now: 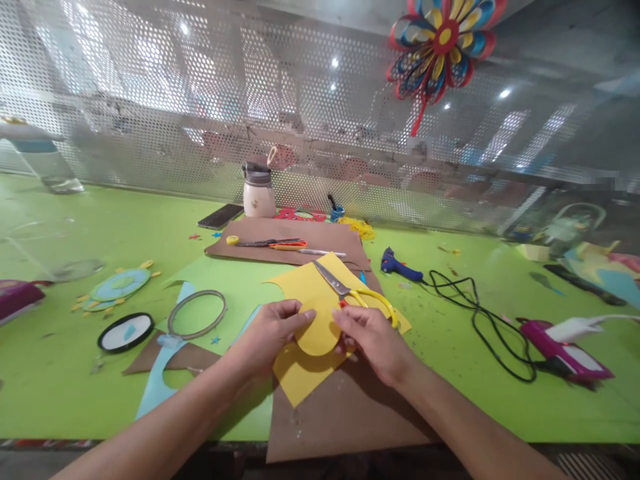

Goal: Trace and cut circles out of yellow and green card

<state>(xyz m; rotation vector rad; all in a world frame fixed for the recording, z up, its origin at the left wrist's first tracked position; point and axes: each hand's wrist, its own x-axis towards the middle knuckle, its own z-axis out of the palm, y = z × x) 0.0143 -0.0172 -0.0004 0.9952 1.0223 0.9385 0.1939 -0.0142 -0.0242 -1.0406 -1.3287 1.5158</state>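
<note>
A round yellow paper disc [318,337] is held between both hands over a larger yellow sheet [299,381]. My left hand [281,325] pinches the disc's left edge between thumb and fingers. On the right edge, my right hand [373,333] closes its thumb and fingers on the same disc. Just beyond the disc lie scissors [340,287] with yellow handles, blades spread a little and pointing away to the left. A small red bit shows by the right fingertips; I cannot tell what it is. Brown paper [345,413] lies under the yellow sheet.
Left stand a grey ring [197,315], a black-rimmed disc [126,333] and a blue-green paper turtle shape [120,285]. Right lie a blue glue gun [400,265], its black cord and a purple power strip [567,350]. Behind stands a bottle [259,193] beside a phone [220,215].
</note>
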